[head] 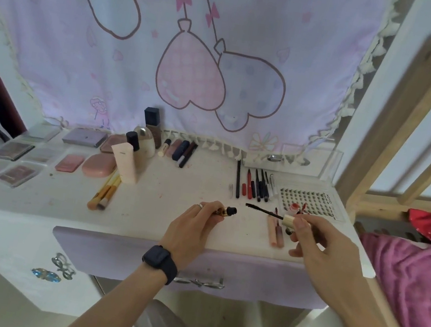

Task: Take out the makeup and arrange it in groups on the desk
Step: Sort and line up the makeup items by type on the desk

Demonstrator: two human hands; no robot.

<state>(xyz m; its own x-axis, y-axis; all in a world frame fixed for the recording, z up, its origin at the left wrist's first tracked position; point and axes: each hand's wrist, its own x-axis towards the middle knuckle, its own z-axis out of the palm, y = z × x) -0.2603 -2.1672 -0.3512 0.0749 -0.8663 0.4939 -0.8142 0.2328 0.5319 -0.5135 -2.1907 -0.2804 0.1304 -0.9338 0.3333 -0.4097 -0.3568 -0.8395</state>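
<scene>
We see a mascara tube (225, 211) held just above the front of the counter (171, 184), its open black mouth pointing right. The left hand (192, 225) has its grip curled round the tube's gold body.

Facing that mouth, near it but not touching, is the mascara wand (263, 211). Its bristled tip points left, and its thin stem runs right and slightly down to a pale cap. The right hand (318, 243) has its grip pinched on that cap between thumb and fingers.

Tube and wand lie almost on one line, left to right, with the brush tip a little higher than the opening. We judge the coming move is to slide the wand left into the tube and close it. That calls for dropping the tip slightly so the two long axes meet. The right hand would do the travelling while the left holds steady.

Just beside the right hand lie two pink lip tubes (275, 232). Behind them we see a tray of false lashes (307, 201) and a row of pencils (255, 183). Farther left are makeup brushes (105, 190), bottles (140, 145) and flat palettes (18, 156), already laid out in groups.
</scene>
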